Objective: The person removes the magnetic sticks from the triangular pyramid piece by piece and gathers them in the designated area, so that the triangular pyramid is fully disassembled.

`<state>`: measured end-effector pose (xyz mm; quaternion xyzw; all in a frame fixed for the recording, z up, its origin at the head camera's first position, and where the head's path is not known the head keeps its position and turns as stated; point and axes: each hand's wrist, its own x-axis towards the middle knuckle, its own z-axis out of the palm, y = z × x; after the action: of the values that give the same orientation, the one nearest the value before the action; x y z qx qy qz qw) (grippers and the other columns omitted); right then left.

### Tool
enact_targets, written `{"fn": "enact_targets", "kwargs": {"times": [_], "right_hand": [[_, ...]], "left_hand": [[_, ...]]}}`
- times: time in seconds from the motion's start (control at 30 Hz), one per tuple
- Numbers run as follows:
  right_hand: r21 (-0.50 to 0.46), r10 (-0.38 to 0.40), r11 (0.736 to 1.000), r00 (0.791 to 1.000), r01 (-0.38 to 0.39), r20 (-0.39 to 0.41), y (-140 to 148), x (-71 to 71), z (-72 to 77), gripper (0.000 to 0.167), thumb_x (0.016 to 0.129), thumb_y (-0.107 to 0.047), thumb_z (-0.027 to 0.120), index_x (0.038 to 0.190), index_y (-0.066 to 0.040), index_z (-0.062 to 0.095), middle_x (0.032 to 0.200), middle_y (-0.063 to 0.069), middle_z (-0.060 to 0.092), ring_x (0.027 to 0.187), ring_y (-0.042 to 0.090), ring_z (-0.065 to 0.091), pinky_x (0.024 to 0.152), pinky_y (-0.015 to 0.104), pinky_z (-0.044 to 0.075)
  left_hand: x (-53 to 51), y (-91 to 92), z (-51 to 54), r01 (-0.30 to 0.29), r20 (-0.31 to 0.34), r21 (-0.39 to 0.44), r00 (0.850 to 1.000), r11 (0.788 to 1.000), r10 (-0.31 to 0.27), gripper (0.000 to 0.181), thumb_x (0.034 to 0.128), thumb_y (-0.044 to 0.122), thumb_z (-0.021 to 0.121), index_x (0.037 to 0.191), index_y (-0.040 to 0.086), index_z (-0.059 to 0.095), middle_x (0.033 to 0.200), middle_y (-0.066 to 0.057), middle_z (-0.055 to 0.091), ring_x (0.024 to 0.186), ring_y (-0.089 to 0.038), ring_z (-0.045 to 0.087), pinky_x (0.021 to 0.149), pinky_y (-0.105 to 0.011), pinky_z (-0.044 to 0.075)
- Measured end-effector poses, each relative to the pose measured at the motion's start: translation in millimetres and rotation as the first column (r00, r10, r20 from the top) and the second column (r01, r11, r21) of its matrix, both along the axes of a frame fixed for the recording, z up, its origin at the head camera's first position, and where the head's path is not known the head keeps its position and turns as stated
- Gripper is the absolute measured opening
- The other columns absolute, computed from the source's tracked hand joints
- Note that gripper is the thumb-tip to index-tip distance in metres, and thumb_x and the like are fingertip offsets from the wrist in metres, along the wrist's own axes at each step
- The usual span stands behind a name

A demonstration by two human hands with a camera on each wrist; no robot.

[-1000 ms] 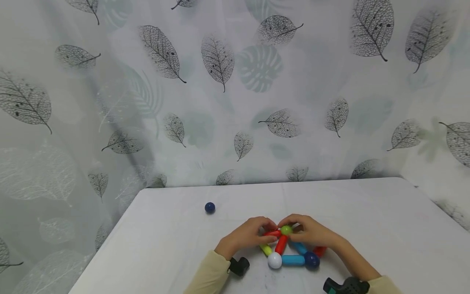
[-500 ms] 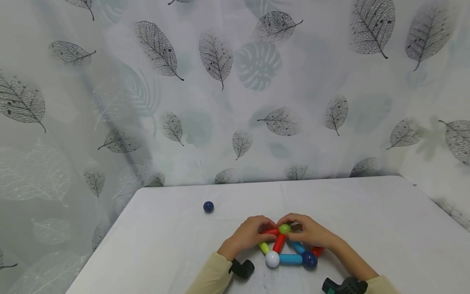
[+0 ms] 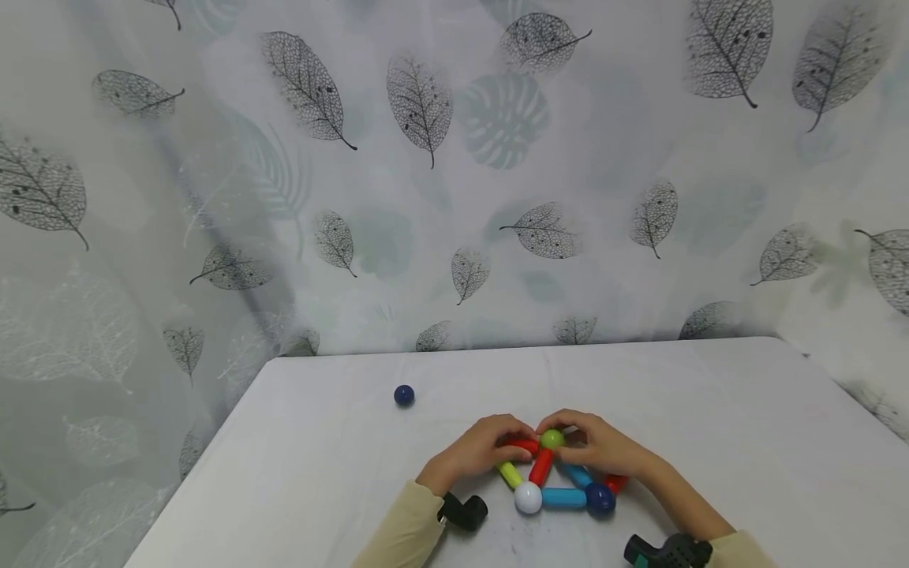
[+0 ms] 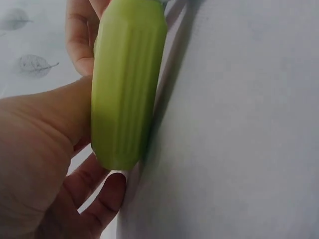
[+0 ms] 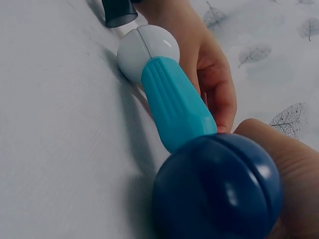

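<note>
In the head view, the left hand's grip [image 3: 480,448] hides the left end of a red plastic rod [image 3: 524,446] and the right hand's grip [image 3: 605,446] the far end of a light-blue plastic rod [image 3: 578,476], while a glossy dark-blue plastic ball [image 5: 209,186] is cut by the right wrist view's lower edge.

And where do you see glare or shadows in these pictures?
Right wrist view: small glints on the dark blue ball and white ball, soft shadow beside them; left wrist view: dim, a dark shadow along the lime rod; head view: brighter, the table softly shaded.
</note>
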<state>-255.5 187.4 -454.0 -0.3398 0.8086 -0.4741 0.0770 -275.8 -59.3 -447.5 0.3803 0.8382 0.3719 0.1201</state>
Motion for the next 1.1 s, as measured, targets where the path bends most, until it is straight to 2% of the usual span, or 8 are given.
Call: {"fn": "enact_targets", "kwargs": {"times": [0.13, 0.33, 0.47, 0.63, 0.77, 0.93, 1.1], "right_hand": [[0.002, -0.002, 1.0, 1.0, 0.002, -0.005, 0, -0.6, -0.6, 0.026, 0.094, -0.013, 0.063, 0.119, -0.006, 0.062, 0.119, 0.013, 0.063, 0.106, 0.007, 0.054, 0.091, 0.024, 0.049], [0.008, -0.014, 1.0, 1.0, 0.014, 0.006, -2, -1.0, -1.4, 0.027, 0.094, -0.013, 0.063, 0.119, -0.005, 0.062, 0.119, 0.013, 0.063, 0.105, 0.009, 0.054, 0.09, 0.023, 0.049], [0.006, -0.012, 1.0, 1.0, 0.012, 0.017, -2, -1.1, -1.9, 0.027, 0.094, -0.012, 0.063, 0.12, -0.005, 0.061, 0.119, 0.013, 0.063, 0.105, 0.01, 0.054, 0.09, 0.024, 0.049], [0.011, -0.018, 1.0, 0.999, 0.017, 0.035, -2, -1.1, -2.1, 0.027, 0.094, -0.013, 0.063, 0.12, -0.005, 0.061, 0.119, 0.013, 0.062, 0.105, 0.01, 0.053, 0.09, 0.022, 0.048], [0.015, -0.025, 1.0, 0.999, 0.024, 0.035, -2, -0.7, -1.6, 0.027, 0.093, -0.013, 0.063, 0.119, -0.005, 0.061, 0.118, 0.012, 0.062, 0.104, 0.01, 0.053, 0.09, 0.022, 0.048], [0.012, -0.027, 1.0, 0.999, 0.027, 0.024, -1, -0.4, -1.7, 0.027, 0.093, -0.012, 0.063, 0.12, -0.006, 0.061, 0.118, 0.012, 0.062, 0.104, 0.009, 0.053, 0.09, 0.022, 0.049], [0.001, -0.017, 1.0, 1.0, 0.017, 0.015, 0, -0.2, -2.0, 0.027, 0.093, -0.012, 0.063, 0.12, -0.006, 0.061, 0.118, 0.013, 0.062, 0.104, 0.009, 0.054, 0.09, 0.023, 0.049]], "left_hand": [[-2.7, -4.0, 3.9, -0.016, 0.004, 0.015, 1.0, 1.0, 0.016, 0.027, 0.0899, 0.018, 0.071, 0.116, 0.012, 0.068, 0.106, 0.002, 0.066, 0.094, -0.003, 0.052, 0.089, -0.022, 0.045], [-7.6, -17.3, 6.1, -0.108, -0.018, 0.043, 0.994, 0.993, 0.109, 0.027, 0.0878, 0.015, 0.073, 0.115, 0.015, 0.07, 0.106, 0.003, 0.067, 0.092, -0.007, 0.053, 0.083, -0.022, 0.045], [-13.1, -25.4, 4.2, -0.168, -0.033, 0.061, 0.985, 0.984, 0.17, 0.029, 0.0887, 0.015, 0.072, 0.117, 0.017, 0.07, 0.109, 0.003, 0.067, 0.096, -0.01, 0.056, 0.083, -0.022, 0.047], [-20.9, -36.0, 4.1, -0.246, -0.055, 0.086, 0.966, 0.965, 0.252, 0.029, 0.0892, 0.016, 0.072, 0.118, 0.015, 0.07, 0.113, -0.001, 0.067, 0.102, -0.016, 0.059, 0.085, -0.025, 0.049], [-27.3, -46.0, 2.8, -0.28, -0.094, 0.126, 0.952, 0.952, 0.293, 0.03, 0.0891, 0.014, 0.072, 0.119, 0.012, 0.068, 0.114, -0.004, 0.067, 0.102, -0.02, 0.06, 0.084, -0.026, 0.05], [-31.4, -57.1, 2.5, -0.335, -0.147, 0.179, 0.921, 0.925, 0.362, 0.03, 0.0876, 0.007, 0.072, 0.118, 0.008, 0.067, 0.113, -0.008, 0.066, 0.1, -0.024, 0.061, 0.082, -0.027, 0.051], [-32.0, -61.9, 2.0, -0.378, -0.183, 0.17, 0.895, 0.91, 0.406, 0.03, 0.0869, -0.002, 0.069, 0.116, 0.004, 0.066, 0.113, -0.011, 0.065, 0.102, -0.025, 0.06, 0.082, -0.031, 0.051]]}}
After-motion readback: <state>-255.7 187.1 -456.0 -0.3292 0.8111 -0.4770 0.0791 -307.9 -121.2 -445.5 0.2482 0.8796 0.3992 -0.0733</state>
